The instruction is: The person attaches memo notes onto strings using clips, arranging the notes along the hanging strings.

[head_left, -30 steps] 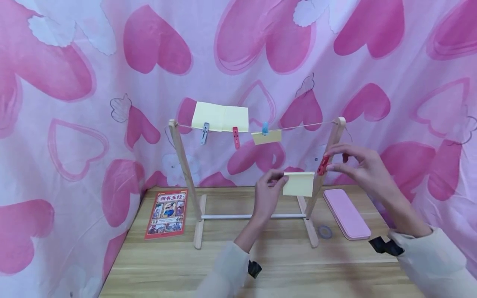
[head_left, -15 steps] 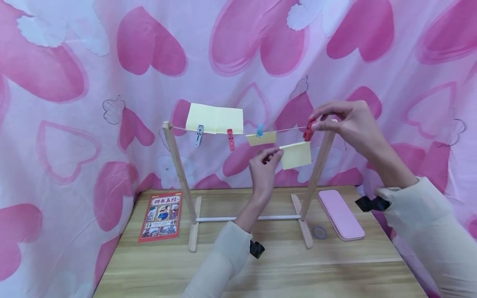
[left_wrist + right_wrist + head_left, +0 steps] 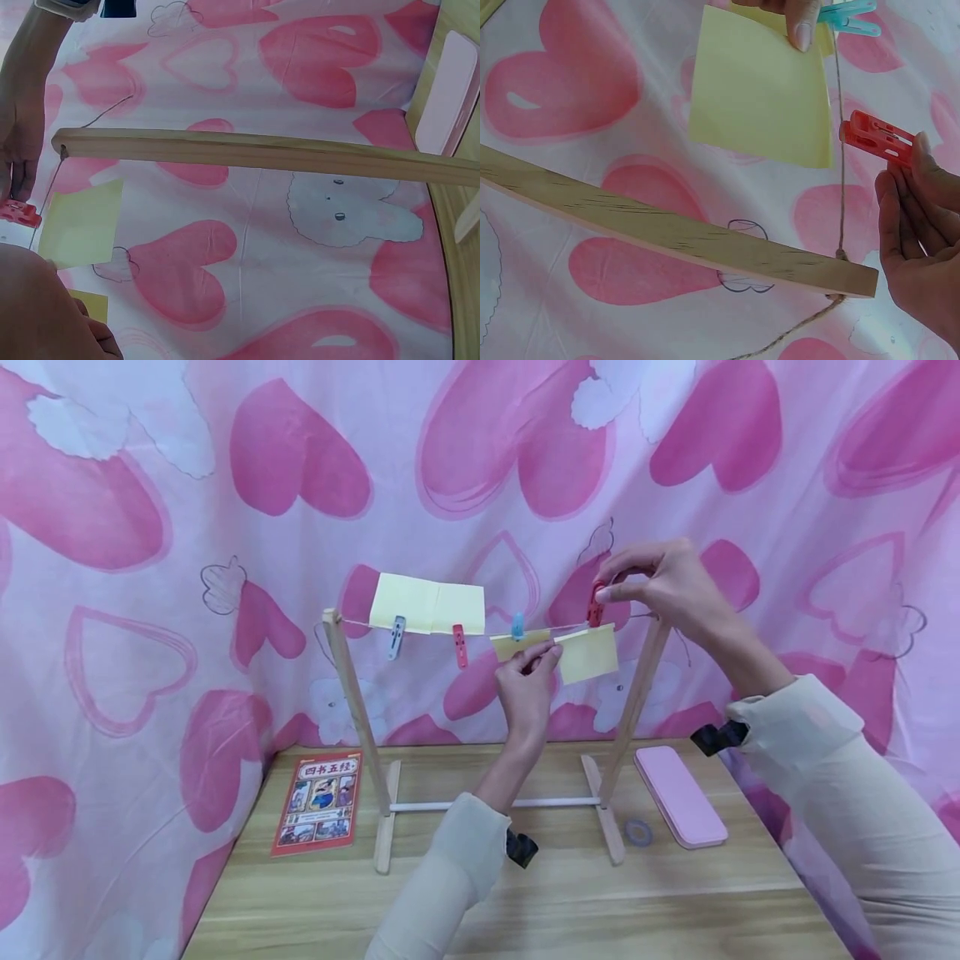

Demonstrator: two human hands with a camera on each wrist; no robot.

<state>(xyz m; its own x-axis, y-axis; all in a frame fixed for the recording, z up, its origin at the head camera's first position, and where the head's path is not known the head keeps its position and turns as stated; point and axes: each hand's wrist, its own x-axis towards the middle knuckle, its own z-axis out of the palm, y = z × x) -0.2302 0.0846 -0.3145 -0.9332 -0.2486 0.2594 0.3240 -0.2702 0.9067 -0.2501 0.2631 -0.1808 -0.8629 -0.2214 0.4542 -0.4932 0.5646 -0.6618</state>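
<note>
My left hand [image 3: 527, 689] pinches a yellow sticky note [image 3: 588, 654] by its left edge, just below the string [image 3: 841, 202]. Above the note, my right hand [image 3: 671, 589] pinches a red clothespin [image 3: 877, 136] by its handle end, its tip at the string. In the right wrist view the note's edge lies beside the string, a small gap from the clothespin. A blue clothespin [image 3: 517, 627] holds another yellow note [image 3: 506, 646] on the string, partly behind my left fingers. Further left, a grey clothespin [image 3: 397, 637] and a red clothespin [image 3: 460, 646] clip pale yellow paper [image 3: 427, 603].
A wooden frame [image 3: 352, 702] with two posts carries the string above the wooden table [image 3: 525, 902]. A red illustrated booklet [image 3: 317, 802] lies left. Right of the frame are a roll of tape [image 3: 638, 832] and a pink case [image 3: 681, 796]. A heart-patterned curtain [image 3: 300, 552] hangs behind.
Both hands have risen to the string: the left with the note, the right with the red clothespin, which also moved left. The head view has shifted slightly.
</note>
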